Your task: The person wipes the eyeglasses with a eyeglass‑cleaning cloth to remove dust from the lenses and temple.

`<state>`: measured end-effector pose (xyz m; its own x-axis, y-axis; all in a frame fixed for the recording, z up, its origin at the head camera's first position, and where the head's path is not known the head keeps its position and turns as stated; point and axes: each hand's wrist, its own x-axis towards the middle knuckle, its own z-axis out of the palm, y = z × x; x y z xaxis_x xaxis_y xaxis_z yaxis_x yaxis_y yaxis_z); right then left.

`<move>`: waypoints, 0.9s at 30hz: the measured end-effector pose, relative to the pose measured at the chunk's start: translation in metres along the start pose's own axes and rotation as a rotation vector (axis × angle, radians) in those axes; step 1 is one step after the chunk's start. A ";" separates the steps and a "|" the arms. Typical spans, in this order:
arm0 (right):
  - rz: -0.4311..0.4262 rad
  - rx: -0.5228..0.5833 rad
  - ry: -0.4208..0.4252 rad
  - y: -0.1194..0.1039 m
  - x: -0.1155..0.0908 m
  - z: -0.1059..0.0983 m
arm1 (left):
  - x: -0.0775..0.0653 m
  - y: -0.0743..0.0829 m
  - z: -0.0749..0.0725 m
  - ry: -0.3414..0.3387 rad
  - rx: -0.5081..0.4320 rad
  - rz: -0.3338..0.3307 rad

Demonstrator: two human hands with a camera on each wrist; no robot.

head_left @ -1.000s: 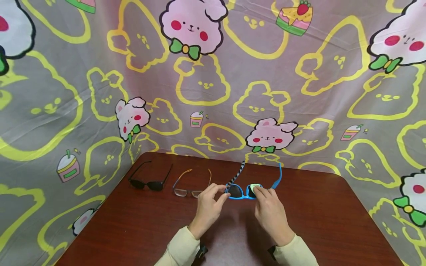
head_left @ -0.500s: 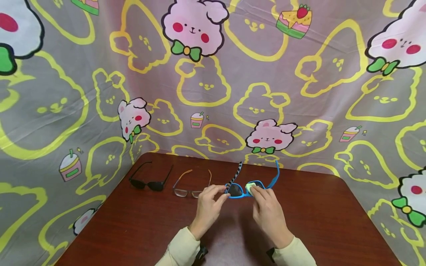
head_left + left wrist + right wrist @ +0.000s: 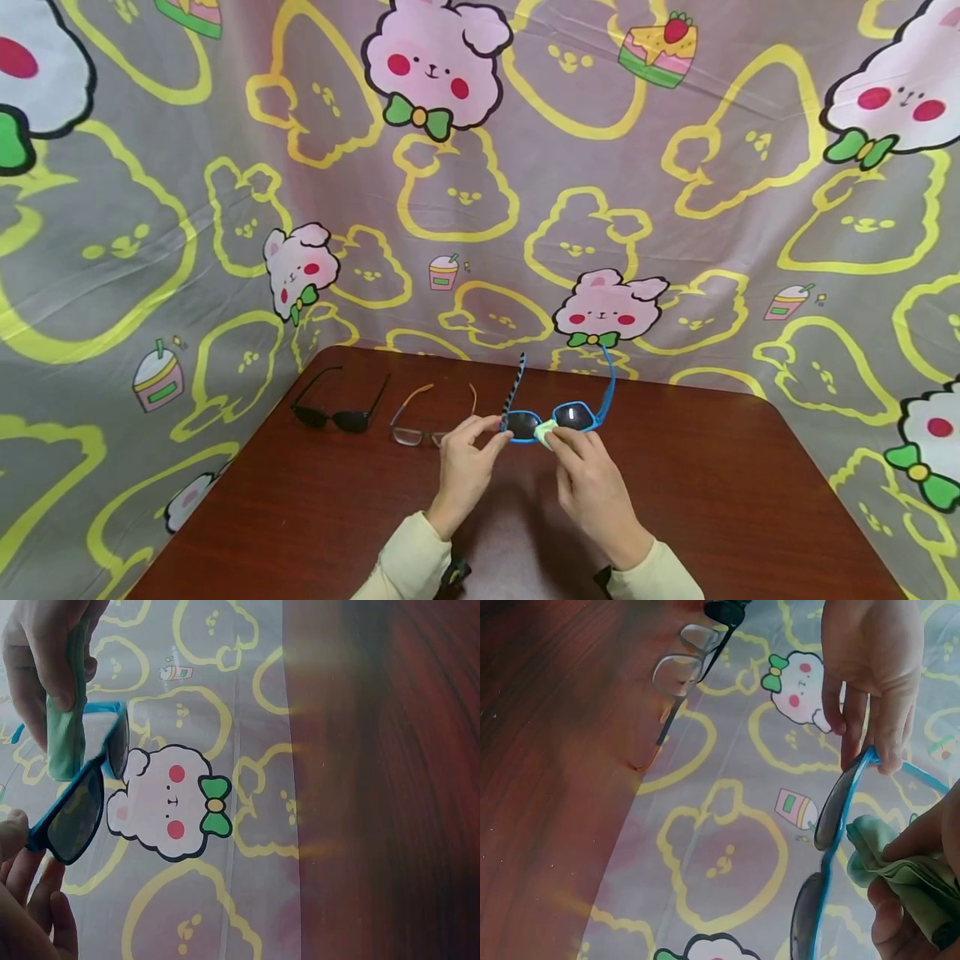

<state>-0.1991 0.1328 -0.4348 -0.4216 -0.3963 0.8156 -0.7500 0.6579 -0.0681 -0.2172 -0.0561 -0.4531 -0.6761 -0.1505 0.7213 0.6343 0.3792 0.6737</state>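
Observation:
Blue-framed sunglasses (image 3: 574, 415) with dark lenses and one black-and-grey striped temple are held up over the table. My left hand (image 3: 467, 467) pinches them at the left hinge corner; the right wrist view shows its thumb and fingers on that corner of the sunglasses (image 3: 832, 817). Between the fingers of my right hand (image 3: 596, 492) is a folded pale green cloth (image 3: 546, 431), at the bridge and inner edge of the left lens. In the left wrist view the cloth (image 3: 66, 742) lies along the back of the frame; whether it touches the lens I cannot tell.
Black sunglasses (image 3: 330, 417) lie at the table's left with temples unfolded. Beside them are clear eyeglasses (image 3: 408, 435) with orange temple tips, partly hidden by my left hand. A printed cartoon curtain (image 3: 465, 250) rises behind the brown table (image 3: 712, 483).
The right hand and cloth have moved left from the right lens across the bridge. The sunglasses have shifted slightly left and tilted up on the right, uncovering the right lens. My left hand keeps its pinch.

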 end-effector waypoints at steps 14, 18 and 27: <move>-0.037 -0.048 -0.009 -0.002 0.003 0.000 | -0.002 -0.001 0.006 -0.054 -0.085 0.102; -0.068 -0.062 -0.028 -0.002 0.005 -0.001 | -0.004 -0.006 0.006 -0.059 -0.082 0.119; -0.068 0.006 -0.103 -0.001 0.006 -0.001 | -0.005 -0.003 0.006 -0.056 -0.093 0.128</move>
<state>-0.2003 0.1303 -0.4288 -0.4198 -0.5034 0.7553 -0.7814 0.6237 -0.0186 -0.2181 -0.0515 -0.4598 -0.6058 -0.0547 0.7937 0.7467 0.3052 0.5910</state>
